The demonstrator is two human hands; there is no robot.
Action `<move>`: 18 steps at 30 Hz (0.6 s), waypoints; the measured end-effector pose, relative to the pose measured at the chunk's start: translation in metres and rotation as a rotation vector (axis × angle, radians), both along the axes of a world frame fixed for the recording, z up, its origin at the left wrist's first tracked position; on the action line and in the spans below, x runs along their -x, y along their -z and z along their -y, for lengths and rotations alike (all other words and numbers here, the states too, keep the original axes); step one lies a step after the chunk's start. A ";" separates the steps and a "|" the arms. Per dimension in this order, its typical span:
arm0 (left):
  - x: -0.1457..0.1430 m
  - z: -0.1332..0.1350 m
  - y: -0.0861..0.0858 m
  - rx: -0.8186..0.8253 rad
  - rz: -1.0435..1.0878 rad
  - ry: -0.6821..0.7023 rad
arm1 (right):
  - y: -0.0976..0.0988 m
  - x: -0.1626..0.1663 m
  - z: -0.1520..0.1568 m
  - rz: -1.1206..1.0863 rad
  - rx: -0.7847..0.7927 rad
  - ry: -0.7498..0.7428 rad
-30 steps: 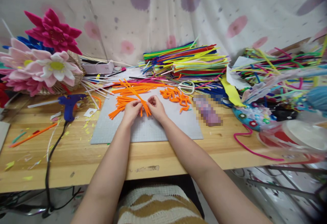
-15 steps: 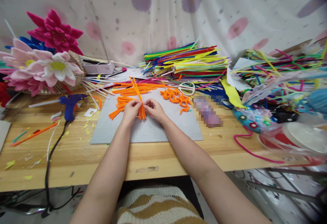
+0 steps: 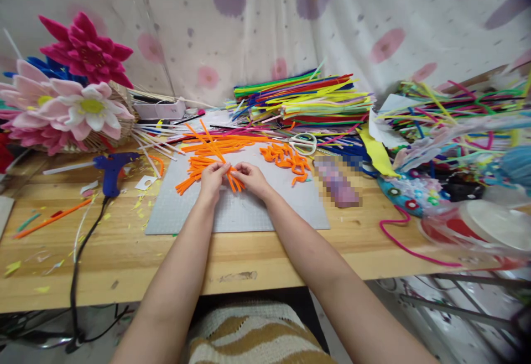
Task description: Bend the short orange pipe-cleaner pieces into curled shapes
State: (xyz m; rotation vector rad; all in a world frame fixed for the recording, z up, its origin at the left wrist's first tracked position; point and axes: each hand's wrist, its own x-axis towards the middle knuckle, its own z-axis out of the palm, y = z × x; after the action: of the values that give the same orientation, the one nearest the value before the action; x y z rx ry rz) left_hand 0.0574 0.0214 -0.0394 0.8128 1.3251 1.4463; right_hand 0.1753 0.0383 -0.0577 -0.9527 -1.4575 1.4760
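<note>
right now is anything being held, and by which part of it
Orange pipe cleaners, held at the fingertips of the left hand and right hand, nearer their lower ends, which stick out below the grip; the upper ends spread apart.

One glue gun; one mat; one pair of scissors; orange strips (too overlapped to count).

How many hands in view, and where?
2. The left hand is over the gray mat; the right hand is just beside it, both with fingers at the crossed orange strips.
</note>
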 end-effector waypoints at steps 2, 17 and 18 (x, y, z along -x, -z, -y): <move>0.000 -0.001 0.000 0.007 0.049 -0.026 | -0.003 0.000 0.001 -0.015 0.011 -0.053; 0.005 0.000 -0.003 0.026 0.024 -0.019 | 0.002 0.004 0.006 0.149 -0.140 0.016; 0.005 0.000 -0.003 0.024 0.014 0.003 | 0.003 0.004 0.005 0.144 -0.135 0.019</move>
State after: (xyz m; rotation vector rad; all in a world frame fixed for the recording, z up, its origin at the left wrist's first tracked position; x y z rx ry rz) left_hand 0.0521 0.0213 -0.0365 0.7881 1.3274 1.4286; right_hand 0.1713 0.0330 -0.0608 -1.0036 -1.6257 1.2998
